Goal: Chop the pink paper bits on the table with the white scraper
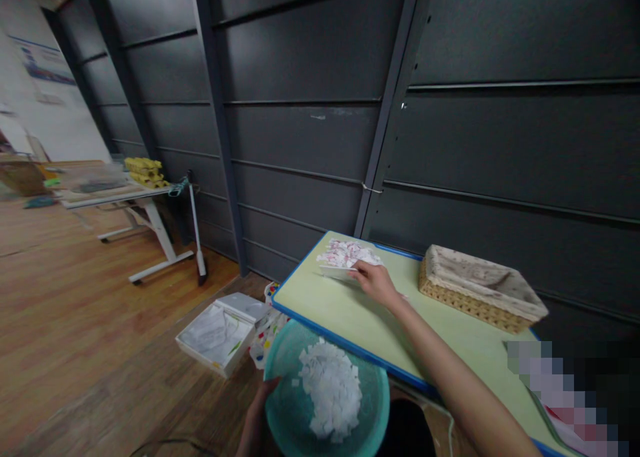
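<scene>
The left hand [261,398] grips the near-left rim of a teal basin [283,420], which holds a heap of small white pieces [330,390] just beside the counter's [360,320] front edge. On the counter, the right hand [369,277] has its fingers closed on a flat white strip [336,272] (its exact make is unclear), right beside a pile of red-marked white scraps [350,251].
</scene>
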`<state>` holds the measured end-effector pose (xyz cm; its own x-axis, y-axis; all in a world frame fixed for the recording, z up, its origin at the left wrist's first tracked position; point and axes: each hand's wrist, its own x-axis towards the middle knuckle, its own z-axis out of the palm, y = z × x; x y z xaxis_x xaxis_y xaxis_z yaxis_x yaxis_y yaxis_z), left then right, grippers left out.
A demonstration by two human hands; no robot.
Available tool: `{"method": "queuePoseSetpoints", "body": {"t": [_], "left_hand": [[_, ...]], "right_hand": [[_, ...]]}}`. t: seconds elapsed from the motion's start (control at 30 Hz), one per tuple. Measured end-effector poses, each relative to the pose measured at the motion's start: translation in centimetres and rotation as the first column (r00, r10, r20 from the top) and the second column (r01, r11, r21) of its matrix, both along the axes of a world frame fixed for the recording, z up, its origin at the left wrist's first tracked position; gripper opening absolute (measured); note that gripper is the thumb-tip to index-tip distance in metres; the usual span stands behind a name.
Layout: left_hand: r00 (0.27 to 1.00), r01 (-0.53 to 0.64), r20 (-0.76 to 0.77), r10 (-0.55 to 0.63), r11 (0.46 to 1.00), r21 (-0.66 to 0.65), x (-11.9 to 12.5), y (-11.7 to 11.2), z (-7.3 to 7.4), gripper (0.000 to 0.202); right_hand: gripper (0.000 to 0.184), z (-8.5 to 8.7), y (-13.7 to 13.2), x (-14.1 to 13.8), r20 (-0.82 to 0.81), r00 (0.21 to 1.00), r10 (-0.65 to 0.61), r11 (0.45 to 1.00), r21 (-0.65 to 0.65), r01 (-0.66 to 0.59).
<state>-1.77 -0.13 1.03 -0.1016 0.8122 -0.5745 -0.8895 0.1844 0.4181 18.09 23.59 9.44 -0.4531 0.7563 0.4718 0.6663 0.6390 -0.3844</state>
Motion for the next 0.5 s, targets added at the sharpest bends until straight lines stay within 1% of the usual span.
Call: {"method": "queuePoseSetpoints", "body": {"t": [0.1,0.17,0.27,0.37,0.43,0.5], "left_hand": [[0.999,0.008,-0.033,-0.007,1.000,0.013,0.0,-0.1,-0.4,0.078],[0.998,0.023,-0.052,-0.023,1.000,-0.001,0.1,-0.1,-0.7,0.073],[0.995,0.056,-0.082,-0.059,0.998,-0.032,0.1,-0.1,-1.1,0.067],[0.988,0.091,-0.127,-0.093,0.996,-0.021,0.4,-0.2,-1.2,0.061],[0.986,0.101,-0.135,-0.101,0.995,-0.009,0.6,-0.3,-1.1,0.061],[0.987,0.106,-0.121,-0.108,0.994,-0.023,0.8,-0.3,-1.0,0.063]], "right_hand": [[0.025,-0.5,-2.3,2.4,-0.022,0.997,0.075,0.993,-0.094,-0.077],[0.025,-0.9,-3.7,4.0,-0.078,0.993,0.083,0.983,-0.158,-0.095],[0.026,-1.1,-5.0,5.9,-0.152,0.986,0.071,0.972,-0.211,-0.102],[0.028,-0.6,-5.2,6.9,-0.234,0.972,0.026,0.967,-0.243,-0.084],[0.030,0.1,-4.6,7.0,-0.310,0.950,-0.029,0.968,-0.245,-0.051],[0.032,0.9,-3.9,6.7,-0.385,0.918,-0.098,0.967,-0.253,-0.003]]}}
